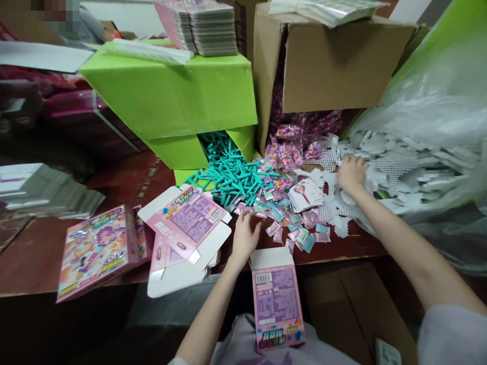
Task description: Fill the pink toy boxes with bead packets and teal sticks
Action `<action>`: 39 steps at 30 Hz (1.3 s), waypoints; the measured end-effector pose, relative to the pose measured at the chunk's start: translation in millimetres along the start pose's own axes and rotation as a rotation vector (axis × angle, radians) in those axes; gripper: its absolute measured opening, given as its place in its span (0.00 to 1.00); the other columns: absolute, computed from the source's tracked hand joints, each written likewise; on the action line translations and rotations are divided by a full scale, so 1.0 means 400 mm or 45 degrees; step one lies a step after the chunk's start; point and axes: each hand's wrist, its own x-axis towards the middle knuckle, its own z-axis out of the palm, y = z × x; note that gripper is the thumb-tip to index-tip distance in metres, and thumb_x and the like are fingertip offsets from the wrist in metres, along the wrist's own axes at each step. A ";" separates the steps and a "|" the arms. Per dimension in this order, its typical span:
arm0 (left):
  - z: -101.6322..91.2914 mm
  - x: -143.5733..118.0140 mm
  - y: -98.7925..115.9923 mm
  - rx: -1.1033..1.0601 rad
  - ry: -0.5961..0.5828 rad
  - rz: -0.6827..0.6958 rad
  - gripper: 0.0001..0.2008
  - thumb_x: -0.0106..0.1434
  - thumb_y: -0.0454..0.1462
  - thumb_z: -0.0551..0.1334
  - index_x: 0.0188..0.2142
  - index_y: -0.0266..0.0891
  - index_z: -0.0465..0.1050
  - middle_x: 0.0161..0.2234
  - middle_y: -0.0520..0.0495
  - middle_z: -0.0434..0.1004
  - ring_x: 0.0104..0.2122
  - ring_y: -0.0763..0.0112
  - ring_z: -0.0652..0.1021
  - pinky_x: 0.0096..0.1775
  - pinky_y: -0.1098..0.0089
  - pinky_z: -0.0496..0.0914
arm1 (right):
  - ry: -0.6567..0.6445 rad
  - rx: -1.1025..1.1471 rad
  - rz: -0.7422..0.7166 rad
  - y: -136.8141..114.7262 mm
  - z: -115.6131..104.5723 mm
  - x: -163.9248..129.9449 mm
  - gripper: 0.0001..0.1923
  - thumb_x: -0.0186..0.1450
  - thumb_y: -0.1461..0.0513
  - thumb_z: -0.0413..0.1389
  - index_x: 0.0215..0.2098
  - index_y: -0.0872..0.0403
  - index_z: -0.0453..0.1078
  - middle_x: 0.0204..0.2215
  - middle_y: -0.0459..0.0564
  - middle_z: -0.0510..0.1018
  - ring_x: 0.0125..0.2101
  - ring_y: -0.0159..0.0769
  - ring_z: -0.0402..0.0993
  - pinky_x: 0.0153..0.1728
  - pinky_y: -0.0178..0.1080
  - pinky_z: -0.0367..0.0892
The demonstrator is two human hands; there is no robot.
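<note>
— Pink foil sachets, is that what your left hand [244, 234] is on?

— Yes. My left hand lies palm down at the near edge of the heap of small pink and blue sachets [292, 223], fingers loosely spread, tips touching the nearest packets. I cannot tell whether one is caught under the fingers.

— And the open carton?

— The pink carton [277, 299] rests in my lap, top flap up, just below and to the right of my left wrist, its mouth against the table's edge [342, 248].

— Your right hand [351, 173]?

— Stretched out further, well apart from the left, curled down into the pile of white mesh grids [399, 167] that spills from the clear plastic bag [437, 101]. Fingers are bent into the pieces; whether they pinch one is hidden.

— What lies between the hands?

— The sachets, and a printed card [305, 194] with a pink figure on it, nearer my right hand. Teal plastic sticks [228, 172] pour from the green box [171, 96] beyond my left hand, and bead bags [285, 149] sit under the brown cardboard box [335, 66].

— To your left?

— Flat pink cartons [188, 223] unfolded beside my left hand, and a finished box [95, 248] further out
</note>
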 end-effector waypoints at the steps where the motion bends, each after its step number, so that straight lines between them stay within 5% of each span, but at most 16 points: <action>1: 0.026 0.035 -0.007 0.058 0.083 -0.049 0.15 0.61 0.34 0.58 0.48 0.37 0.68 0.52 0.36 0.66 0.54 0.54 0.68 0.54 0.52 0.63 | -0.092 0.092 -0.146 -0.025 0.023 0.011 0.25 0.61 0.67 0.48 0.57 0.65 0.62 0.55 0.71 0.65 0.57 0.58 0.59 0.55 0.61 0.52; 5: 0.106 0.133 -0.062 0.224 0.318 -0.249 0.21 0.60 0.34 0.58 0.53 0.35 0.65 0.59 0.29 0.57 0.56 0.44 0.63 0.52 0.45 0.62 | -0.459 0.381 -0.413 -0.111 0.122 0.060 0.26 0.59 0.66 0.54 0.56 0.54 0.66 0.48 0.54 0.76 0.49 0.45 0.70 0.53 0.46 0.62; 8: 0.117 0.157 -0.118 0.203 0.406 -0.229 0.18 0.60 0.33 0.58 0.50 0.35 0.67 0.55 0.32 0.62 0.53 0.48 0.66 0.52 0.47 0.62 | -0.516 0.438 -0.406 -0.118 0.162 0.086 0.28 0.57 0.65 0.56 0.57 0.56 0.64 0.37 0.50 0.80 0.38 0.39 0.75 0.44 0.39 0.67; 12: 0.107 0.182 -0.168 0.178 0.532 -0.185 0.21 0.61 0.31 0.55 0.54 0.34 0.64 0.49 0.35 0.64 0.50 0.57 0.68 0.53 0.55 0.63 | -0.387 0.518 -0.313 -0.079 0.181 0.107 0.25 0.58 0.63 0.55 0.54 0.58 0.65 0.36 0.52 0.77 0.35 0.39 0.73 0.40 0.40 0.67; 15: 0.111 0.217 -0.177 0.162 0.488 -0.051 0.18 0.62 0.33 0.57 0.52 0.39 0.69 0.46 0.39 0.65 0.47 0.61 0.70 0.50 0.61 0.66 | -0.160 0.599 -0.141 -0.073 0.188 0.120 0.19 0.61 0.59 0.50 0.50 0.56 0.65 0.36 0.54 0.76 0.35 0.42 0.72 0.41 0.43 0.66; 21: 0.128 0.251 -0.177 0.327 0.505 -0.150 0.18 0.61 0.38 0.59 0.51 0.40 0.70 0.45 0.38 0.69 0.45 0.56 0.71 0.46 0.59 0.67 | 0.289 0.689 0.224 -0.166 0.168 0.161 0.19 0.68 0.57 0.39 0.48 0.59 0.61 0.42 0.60 0.74 0.43 0.43 0.71 0.47 0.44 0.64; 25: 0.129 0.243 -0.198 0.238 0.575 -0.105 0.16 0.64 0.34 0.55 0.50 0.39 0.72 0.45 0.37 0.72 0.47 0.55 0.71 0.50 0.57 0.65 | 0.011 0.587 0.081 -0.223 0.152 0.188 0.24 0.62 0.50 0.51 0.46 0.61 0.65 0.40 0.61 0.75 0.42 0.45 0.72 0.45 0.41 0.65; 28: 0.129 0.236 -0.219 0.102 0.604 -0.042 0.15 0.66 0.38 0.53 0.47 0.37 0.73 0.41 0.39 0.76 0.43 0.60 0.74 0.49 0.60 0.66 | -0.239 0.423 -0.023 -0.237 0.152 0.191 0.18 0.59 0.53 0.56 0.38 0.61 0.71 0.35 0.61 0.77 0.39 0.47 0.73 0.42 0.41 0.66; 33: 0.131 0.216 -0.221 0.049 0.666 -0.004 0.17 0.68 0.40 0.49 0.46 0.34 0.72 0.39 0.39 0.76 0.40 0.65 0.76 0.46 0.63 0.69 | -0.125 0.373 0.040 -0.213 0.132 0.179 0.18 0.62 0.56 0.51 0.40 0.62 0.72 0.37 0.63 0.78 0.39 0.47 0.73 0.41 0.40 0.66; 39: 0.130 0.174 -0.152 0.015 0.565 0.139 0.14 0.67 0.40 0.52 0.41 0.36 0.73 0.37 0.42 0.76 0.39 0.66 0.75 0.44 0.64 0.69 | -0.054 0.336 0.083 -0.137 0.049 0.180 0.20 0.64 0.54 0.48 0.41 0.62 0.72 0.37 0.63 0.77 0.39 0.48 0.73 0.44 0.44 0.65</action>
